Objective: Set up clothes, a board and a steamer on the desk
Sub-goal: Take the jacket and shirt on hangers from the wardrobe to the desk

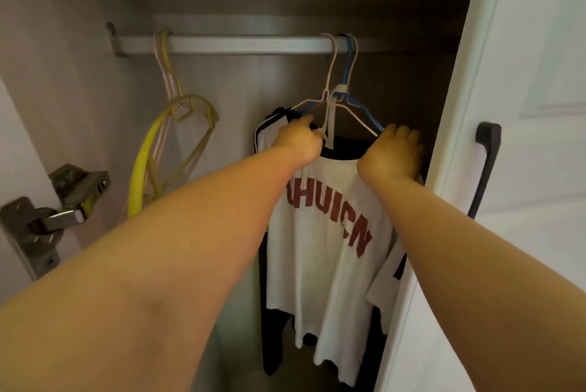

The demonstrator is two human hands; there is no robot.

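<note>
Grip: both hands are up at the shoulders of the white T-shirt (326,233), which hangs in the wardrobe.
Left hand: the left hand (299,141) has its fingers curled in on the shirt's left shoulder, right by the neck of the white wire hanger (329,96); it looks clamped on fabric, hanger arm or both, and which one I cannot tell.
Right hand: the right hand (393,153) is closed over the right shoulder of the shirt, knuckles up, just under the arm of the blue hanger (350,74).
Garment: white, red block lettering across the chest, dark neckband; dark clothing (272,344) hangs behind and below it.
Hangers: the white and blue hooks sit side by side on the rail (247,44), near its right end.
Further left: a bunch of bare yellow and pink hangers (177,125) dangles on the same rail, well apart from the shirt.
Surroundings: white wardrobe door (523,106) with a dark handle (486,166) on the right, metal door hinge (60,207) at lower left.
Step in hand: fetching the clothes, I'd say; no desk, board or steamer in view, so the task is at its very start.
Next move: either lift a hook clear of the rail, or slide the shoulders off the hanger arms; the two hooks sit close, so they could snag each other.
</note>
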